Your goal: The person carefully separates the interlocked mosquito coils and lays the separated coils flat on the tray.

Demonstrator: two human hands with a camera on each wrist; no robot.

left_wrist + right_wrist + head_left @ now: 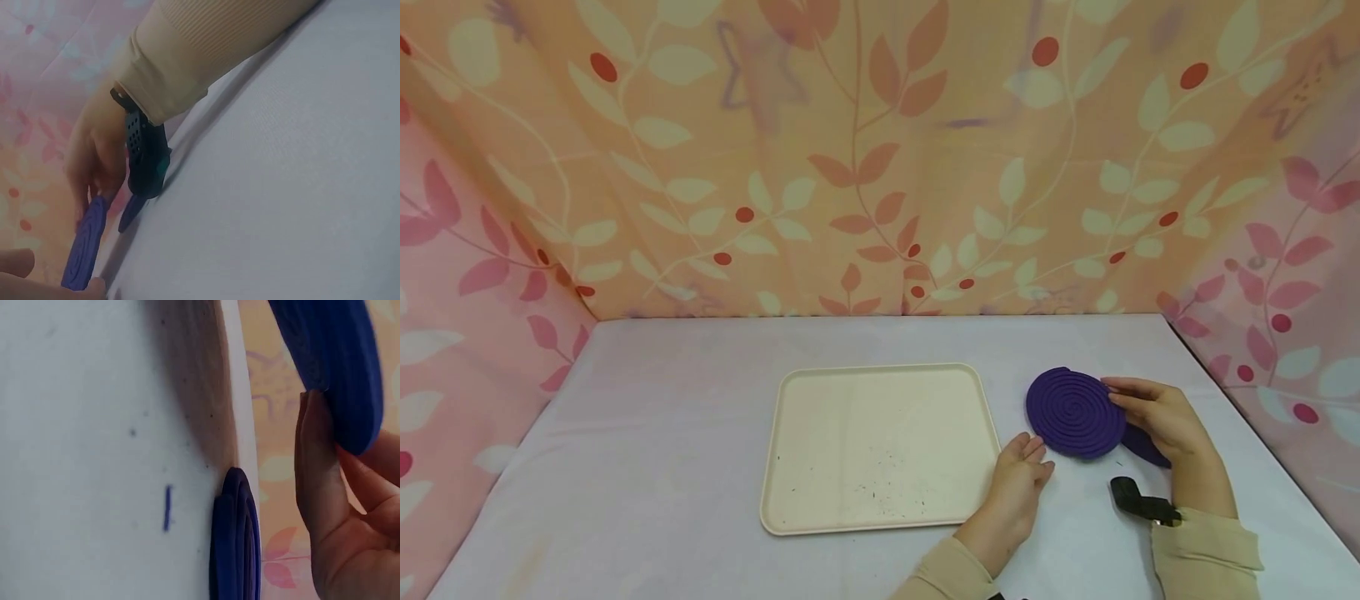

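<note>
A purple spiral-coiled disc [1074,412] is tilted up toward me, raised above the white table. My right hand [1161,421] pinches its right edge between thumb and fingers; the thumb [320,469] lies against one face in the right wrist view. At the disc's lower left edge is my left hand [1015,483], its fingers loosely extended and the fingertips touching or very near the rim. Below the right hand lies a second dark purple piece [1145,446] on the table. In the right wrist view this piece [235,544] shows coiled layers.
A cream rectangular tray [880,379] stands left of the hands, dark specks on its surface. Dark crumbs [167,508] dot the white tablecloth [662,467]. A black device [1142,500] is strapped to the right wrist. Floral curtains [865,167] enclose the back and sides.
</note>
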